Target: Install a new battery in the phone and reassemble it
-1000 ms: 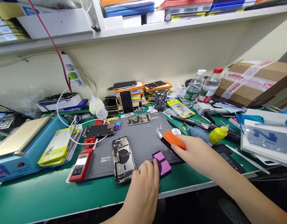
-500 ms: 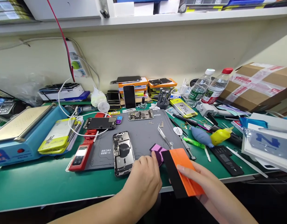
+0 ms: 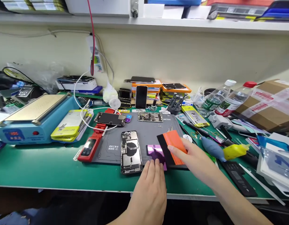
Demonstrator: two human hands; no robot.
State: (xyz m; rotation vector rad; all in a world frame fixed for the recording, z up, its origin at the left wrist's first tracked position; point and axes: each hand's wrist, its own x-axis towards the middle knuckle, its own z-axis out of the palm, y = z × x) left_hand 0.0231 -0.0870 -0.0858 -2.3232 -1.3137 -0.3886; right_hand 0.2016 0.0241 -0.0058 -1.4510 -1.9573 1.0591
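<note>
My left hand (image 3: 152, 190) lies with its fingers stretched out together, the tips on the lower edge of a shiny purple sheet (image 3: 154, 150). In my right hand (image 3: 190, 154) is an orange squeegee (image 3: 174, 143) with a black edge strip, thumb on top. Its black edge is beside the purple sheet, partly overlapping it in view; whether they touch I cannot tell. Left of my fingers, an opened phone (image 3: 131, 153) with bare internals rests across the grey work mat's (image 3: 111, 137) front edge. The tweezers are largely hidden behind the squeegee.
A red tool with a display (image 3: 89, 148) lies at the mat's left, under a phone screen (image 3: 110, 119). A second opened phone (image 3: 150, 117) is at the back. Yellow battery packs (image 3: 70, 123) and a blue heating plate machine (image 3: 38, 122) stand left; bottles (image 3: 216, 98) and a carton (image 3: 268, 103) right.
My view has swung, so the scene sits further right. My left hand has flattened from curled fingers onto the purple sheet. The squeegee has moved forward over the mat, covering the tweezers.
</note>
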